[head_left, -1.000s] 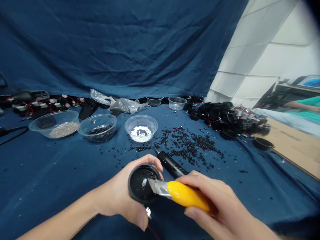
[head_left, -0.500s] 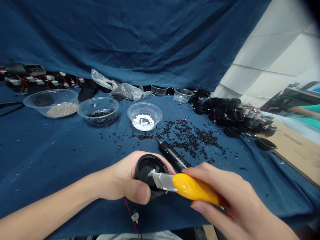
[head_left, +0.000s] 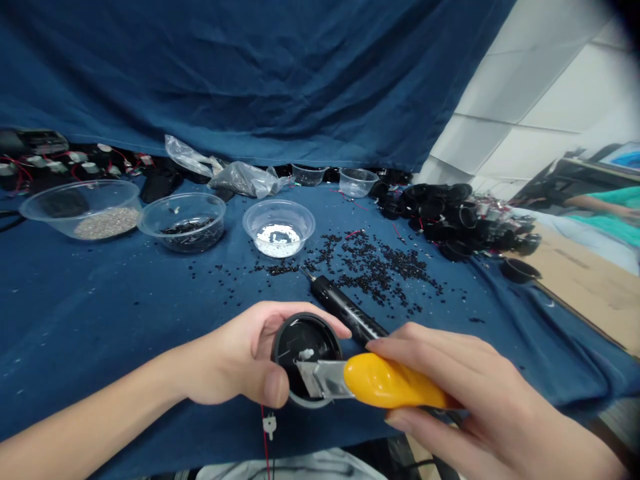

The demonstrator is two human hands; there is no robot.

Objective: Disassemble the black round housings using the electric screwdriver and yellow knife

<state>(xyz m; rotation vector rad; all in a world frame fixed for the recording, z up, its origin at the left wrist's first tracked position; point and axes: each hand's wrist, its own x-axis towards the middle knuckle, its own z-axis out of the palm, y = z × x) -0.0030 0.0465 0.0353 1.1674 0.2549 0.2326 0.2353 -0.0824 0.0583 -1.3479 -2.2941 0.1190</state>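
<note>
My left hand [head_left: 235, 357] is shut around a round black plastic housing [head_left: 305, 337], with its hollow side facing me. My right hand [head_left: 490, 400] grips a yellow-handled utility knife [head_left: 393, 381]. The knife's steel blade [head_left: 320, 379] lies across the housing's opening, close to a small white lump [head_left: 306, 354] inside. Below my left hand, a thin red wire [head_left: 263, 433] hangs with a small white connector [head_left: 269, 425]. A black electric screwdriver [head_left: 345, 308] lies on the cloth just beyond my hands, partly behind my right fingers.
Transparent bowls hold grey granules [head_left: 80, 210], black pieces [head_left: 183, 223] and white bits [head_left: 279, 229]. Black granules [head_left: 375, 273] are scattered over the blue cloth [head_left: 100, 313]. Black housings [head_left: 450, 220] are heaped at right. A co-worker's arm [head_left: 600, 203] shows far right.
The view has shifted, and my hands have turned the housing. The knife blade now lies across its opening, and the red wire with its white connector hangs lower left.
</note>
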